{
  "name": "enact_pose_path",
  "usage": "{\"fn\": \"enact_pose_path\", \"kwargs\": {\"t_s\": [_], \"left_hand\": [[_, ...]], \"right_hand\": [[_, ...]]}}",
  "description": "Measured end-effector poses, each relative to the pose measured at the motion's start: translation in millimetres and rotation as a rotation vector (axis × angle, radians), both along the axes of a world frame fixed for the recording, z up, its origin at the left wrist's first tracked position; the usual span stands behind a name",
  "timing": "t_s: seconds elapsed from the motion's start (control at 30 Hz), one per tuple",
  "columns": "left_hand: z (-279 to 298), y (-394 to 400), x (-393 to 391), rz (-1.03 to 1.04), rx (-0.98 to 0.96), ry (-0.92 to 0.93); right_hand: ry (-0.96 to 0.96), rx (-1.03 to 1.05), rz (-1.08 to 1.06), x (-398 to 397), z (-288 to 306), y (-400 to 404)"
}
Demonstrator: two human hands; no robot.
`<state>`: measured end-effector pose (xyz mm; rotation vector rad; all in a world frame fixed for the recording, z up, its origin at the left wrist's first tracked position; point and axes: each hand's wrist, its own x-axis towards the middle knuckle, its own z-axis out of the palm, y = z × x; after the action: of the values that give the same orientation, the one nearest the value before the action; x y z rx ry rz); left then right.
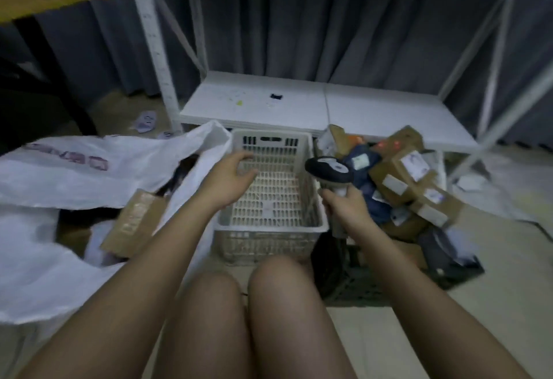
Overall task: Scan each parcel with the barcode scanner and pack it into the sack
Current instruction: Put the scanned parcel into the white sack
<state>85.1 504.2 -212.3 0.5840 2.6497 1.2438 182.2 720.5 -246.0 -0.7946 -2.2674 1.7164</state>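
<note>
A: How far along does the packing look?

B: Partway, I'd judge. The white sack (74,175) lies open on the floor at the person's left, and one brown box (134,223) sits tilted in its mouth, so at least that one looks packed. Dark shapes lie deeper inside; I cannot tell what they are.

A: And what's left?

B: The pile of parcels (401,181) on the right, heaped over a dark crate (359,274): several brown cartons with white labels and some dark soft bags. A red glow shows on the top carton (398,145), probably the scanner's beam.

A: The pale basket (269,223) in the middle?

B: Nothing in it that I can see.

A: Hands?

B: The right hand (344,205) has its grip clenched round the handle of the barcode scanner (329,169), head pointing toward the pile. The left hand (232,178) hovers over the basket, grip released, fingers loosely curled, holding nothing. It seems between parcels, with most of the heap waiting.
</note>
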Motion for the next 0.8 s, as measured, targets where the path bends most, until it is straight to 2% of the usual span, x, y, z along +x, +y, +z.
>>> {"fn": "enact_pose_path", "kwargs": {"t_s": [0.1,0.33,0.53,0.67,0.8], "left_hand": [[-15,78,13,-0.123,0.024,-0.105],[-65,251,41,-0.335,-0.106,-0.295],[-106,358,31,-0.218,0.068,-0.539],[-123,411,6,-0.071,0.097,-0.571],[-136,436,-23,-0.013,0.114,-0.628]], "right_hand": [[-0.01,-0.081,-0.129,39,-18,49],[-0.027,-0.169,-0.487,101,-54,142],[0.014,-0.143,-0.654,89,-69,202],[0.071,-0.15,-0.667,60,-71,229],[0.065,-0.169,-0.642,40,-80,242]]}}
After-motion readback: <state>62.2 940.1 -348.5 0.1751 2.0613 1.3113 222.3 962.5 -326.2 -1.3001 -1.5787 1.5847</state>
